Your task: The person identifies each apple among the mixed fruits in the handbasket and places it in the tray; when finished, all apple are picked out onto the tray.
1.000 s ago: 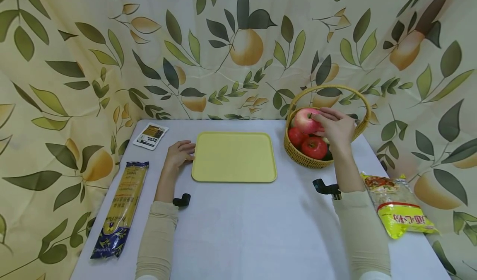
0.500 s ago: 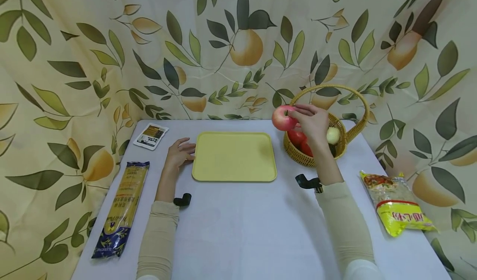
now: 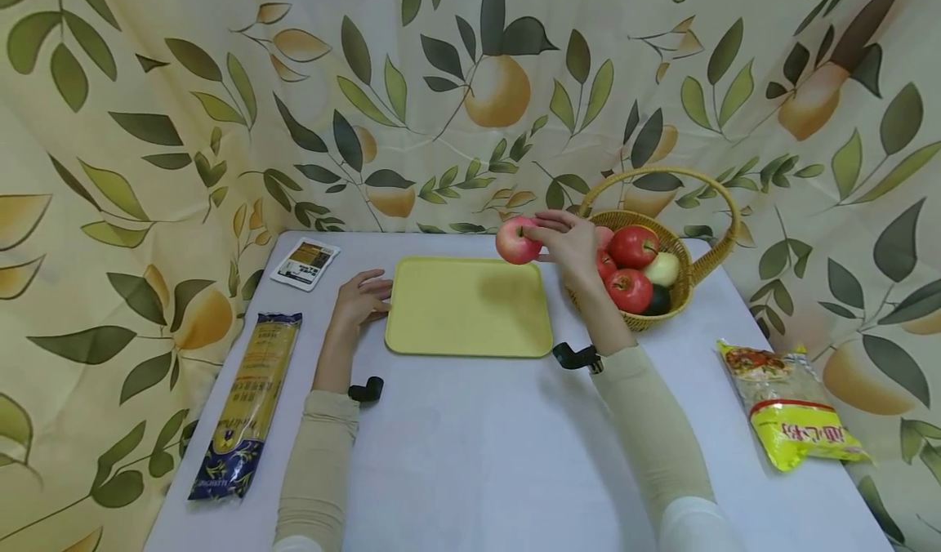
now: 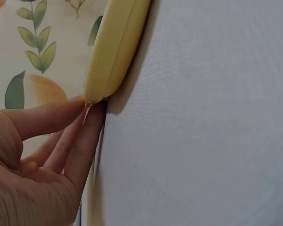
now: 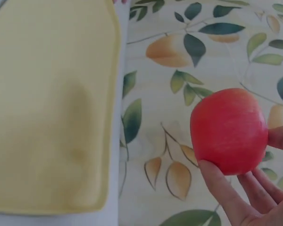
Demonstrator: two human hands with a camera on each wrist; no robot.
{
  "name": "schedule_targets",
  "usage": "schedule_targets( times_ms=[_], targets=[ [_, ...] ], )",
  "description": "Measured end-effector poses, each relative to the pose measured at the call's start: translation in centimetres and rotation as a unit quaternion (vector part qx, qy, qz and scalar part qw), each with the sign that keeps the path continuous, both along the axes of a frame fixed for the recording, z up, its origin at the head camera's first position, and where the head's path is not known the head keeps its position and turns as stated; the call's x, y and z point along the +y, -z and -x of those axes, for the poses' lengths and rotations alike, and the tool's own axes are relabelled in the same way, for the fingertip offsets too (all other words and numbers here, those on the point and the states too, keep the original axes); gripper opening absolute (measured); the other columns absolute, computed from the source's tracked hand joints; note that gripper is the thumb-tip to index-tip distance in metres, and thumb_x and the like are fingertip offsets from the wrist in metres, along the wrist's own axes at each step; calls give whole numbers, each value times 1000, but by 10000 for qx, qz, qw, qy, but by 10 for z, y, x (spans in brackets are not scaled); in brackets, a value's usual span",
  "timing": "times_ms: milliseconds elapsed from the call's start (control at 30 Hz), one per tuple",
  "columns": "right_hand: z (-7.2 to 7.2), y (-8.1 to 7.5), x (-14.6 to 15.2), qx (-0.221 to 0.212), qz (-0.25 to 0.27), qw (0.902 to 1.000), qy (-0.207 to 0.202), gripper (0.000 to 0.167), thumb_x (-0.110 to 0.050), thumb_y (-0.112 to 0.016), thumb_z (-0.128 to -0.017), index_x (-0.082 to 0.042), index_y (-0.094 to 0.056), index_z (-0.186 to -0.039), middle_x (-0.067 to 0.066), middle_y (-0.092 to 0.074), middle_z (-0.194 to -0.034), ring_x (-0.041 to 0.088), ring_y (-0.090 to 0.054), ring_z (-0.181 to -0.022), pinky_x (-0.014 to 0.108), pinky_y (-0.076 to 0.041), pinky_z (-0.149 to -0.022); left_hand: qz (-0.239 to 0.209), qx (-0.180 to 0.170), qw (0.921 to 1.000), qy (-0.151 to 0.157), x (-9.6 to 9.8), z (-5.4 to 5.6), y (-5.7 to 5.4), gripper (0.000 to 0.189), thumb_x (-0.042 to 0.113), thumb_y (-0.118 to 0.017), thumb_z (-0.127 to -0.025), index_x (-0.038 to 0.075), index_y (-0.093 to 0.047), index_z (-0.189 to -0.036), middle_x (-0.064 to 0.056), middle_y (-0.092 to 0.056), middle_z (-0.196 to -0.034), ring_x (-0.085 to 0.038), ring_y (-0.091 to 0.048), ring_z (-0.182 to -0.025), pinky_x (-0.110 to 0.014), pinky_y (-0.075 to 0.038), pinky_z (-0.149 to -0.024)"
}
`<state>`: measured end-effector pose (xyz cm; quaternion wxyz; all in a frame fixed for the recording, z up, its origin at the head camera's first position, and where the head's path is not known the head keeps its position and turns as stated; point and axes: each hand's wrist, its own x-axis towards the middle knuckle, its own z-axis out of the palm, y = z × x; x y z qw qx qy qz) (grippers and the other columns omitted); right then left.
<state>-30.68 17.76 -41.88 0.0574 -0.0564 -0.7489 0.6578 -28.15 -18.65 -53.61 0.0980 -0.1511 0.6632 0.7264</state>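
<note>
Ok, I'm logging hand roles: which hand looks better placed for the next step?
Right, probably: the right hand holds an apple up near the tray, while the left hand pinches the tray's left edge.

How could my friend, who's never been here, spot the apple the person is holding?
On the white-covered table, find the flat yellow rectangular tray. Near its far right corner, left of the round woven tan basket, the person's bare right hand grips the round pinkish-red apple. Unlike the round red fruits inside the basket, it's up in the air.
</note>
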Motion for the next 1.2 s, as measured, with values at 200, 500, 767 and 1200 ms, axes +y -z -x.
schedule_targets(
  times_ms=[200,500,767,1200],
  targets=[
    [11,9,-21,-52,154,9995,-280,50,-15,-87,-85,0,-69,-130,15,-74,-120,14,-75,-88,38,-64,-65,-131,-50,9999,-60,-2,0,1,72,-27,-65,-82,3,-57,-147,-19,-62,-144,-32,-64,-127,-33,-62,-83],
    [27,21,-50,-127,251,9978,-594,43,-13,-88,-84,-6,-74,-124,12,-75,-117,20,-74,-94,49,-64,-71,-26,-81,10000,-49,1,2,0,70,-27,-64,-83,2,-57,-146,-19,-62,-144,-32,-63,-129,-29,-62,-80],
    [36,36,-79,-280,341,9967,-675,42,-10,-86,-84,-2,-73,-123,12,-76,-114,24,-75,-95,41,-64,-65,-32,14,10000,-11,1,0,1,68,-27,-63,-82,0,-58,-145,-21,-62,-143,-33,-63,-128,-37,-61,-90],
    [48,61,-116,-689,282,9944,-747,45,-13,-87,-80,-3,-74,-122,11,-77,-111,19,-73,-88,60,-60,-84,-76,-12,10000,-1,-1,0,1,70,-28,-63,-81,0,-58,-145,-20,-62,-144,-33,-63,-128,-35,-61,-88]
  ],
)
